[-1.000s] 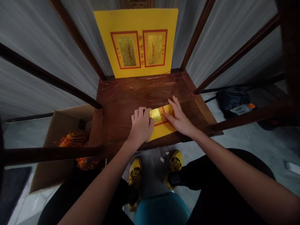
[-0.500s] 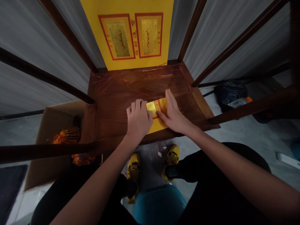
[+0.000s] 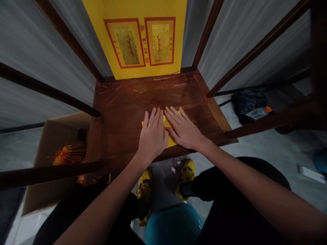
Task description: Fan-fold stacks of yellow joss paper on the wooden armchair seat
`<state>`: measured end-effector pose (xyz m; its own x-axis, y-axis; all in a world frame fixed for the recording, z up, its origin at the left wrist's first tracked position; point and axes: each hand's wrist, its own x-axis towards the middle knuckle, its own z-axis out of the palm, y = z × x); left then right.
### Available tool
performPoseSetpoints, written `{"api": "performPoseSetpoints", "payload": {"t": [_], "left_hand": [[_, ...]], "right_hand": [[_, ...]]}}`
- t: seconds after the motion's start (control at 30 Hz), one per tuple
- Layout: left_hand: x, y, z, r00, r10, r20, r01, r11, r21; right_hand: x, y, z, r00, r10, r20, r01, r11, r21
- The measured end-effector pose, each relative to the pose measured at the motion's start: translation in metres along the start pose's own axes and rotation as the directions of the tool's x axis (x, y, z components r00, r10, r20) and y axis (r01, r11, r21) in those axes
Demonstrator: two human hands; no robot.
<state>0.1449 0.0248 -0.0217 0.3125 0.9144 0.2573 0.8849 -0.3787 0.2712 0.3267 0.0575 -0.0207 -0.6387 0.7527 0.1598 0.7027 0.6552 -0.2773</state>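
Note:
My left hand (image 3: 153, 136) and my right hand (image 3: 184, 131) lie flat side by side, fingers spread. Under them is a piece of yellow paper (image 3: 168, 121), mostly hidden, with only slivers showing between and beside the hands. It rests on the dark wooden seat (image 3: 150, 95) of a chair. A large yellow sheet (image 3: 138, 37) printed with two red-framed gold panels stands against the chair's far edge, well beyond my fingertips.
Dark wooden rails (image 3: 51, 173) cross the view on all sides. A cardboard box (image 3: 48, 149) at the left holds orange-and-gold bundles (image 3: 68, 153). A black bag (image 3: 247, 105) with a small device lies on the grey floor at the right. My yellow shoes (image 3: 144, 185) show below.
My hands have closed together over the yellow paper, which now shows far less. My right hand's fingers slid left across it. The whole view has shifted slightly.

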Motion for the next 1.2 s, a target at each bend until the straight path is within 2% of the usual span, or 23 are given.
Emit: {"api": "performPoseSetpoints", "payload": {"t": [0.1, 0.33, 0.43, 0.57, 0.7, 0.83, 0.9, 1.0, 1.1, 1.2], "left_hand": [[0.000, -0.006, 0.000, 0.996, 0.073, 0.042, -0.071, 0.996, -0.052], [0.002, -0.008, -0.001, 0.999, -0.008, 0.032, 0.013, 0.991, -0.132], [0.001, -0.006, -0.003, 0.999, -0.047, 0.001, 0.047, 0.993, -0.111], [0.001, -0.004, -0.002, 0.999, -0.029, -0.016, 0.028, 0.997, -0.070], [0.001, -0.003, 0.000, 0.999, -0.035, -0.021, 0.032, 0.993, -0.116], [-0.002, -0.002, -0.012, 0.998, -0.056, 0.017, 0.058, 0.991, -0.121], [-0.005, -0.008, -0.026, 0.990, -0.099, 0.103, 0.111, 0.986, -0.127], [-0.007, -0.030, -0.048, 0.956, -0.171, 0.237, 0.214, 0.962, -0.168], [-0.004, -0.051, -0.059, 0.945, -0.194, 0.263, 0.268, 0.920, -0.286], [0.000, -0.062, -0.057, 0.930, -0.243, 0.276, 0.334, 0.873, -0.355]], "right_hand": [[0.001, -0.001, 0.000, 1.000, 0.007, 0.007, -0.007, 1.000, -0.004], [0.001, -0.004, -0.002, 1.000, 0.019, -0.008, -0.020, 1.000, -0.017], [0.001, -0.007, -0.003, 0.999, 0.037, -0.024, -0.037, 0.999, -0.009], [0.001, -0.009, -0.002, 0.998, 0.039, -0.040, -0.039, 0.999, -0.011], [0.001, -0.008, -0.002, 0.998, 0.044, -0.042, -0.044, 0.999, 0.001], [0.002, -0.006, -0.004, 0.997, 0.038, -0.064, -0.038, 0.999, 0.010], [0.003, -0.005, -0.005, 0.996, 0.040, -0.081, -0.039, 0.999, 0.015], [0.004, -0.005, -0.007, 0.992, 0.066, -0.111, -0.065, 0.998, 0.011], [0.006, -0.006, -0.008, 0.990, 0.072, -0.120, -0.073, 0.997, -0.008], [0.008, -0.007, -0.009, 0.990, 0.064, -0.125, -0.071, 0.996, -0.052]]}}
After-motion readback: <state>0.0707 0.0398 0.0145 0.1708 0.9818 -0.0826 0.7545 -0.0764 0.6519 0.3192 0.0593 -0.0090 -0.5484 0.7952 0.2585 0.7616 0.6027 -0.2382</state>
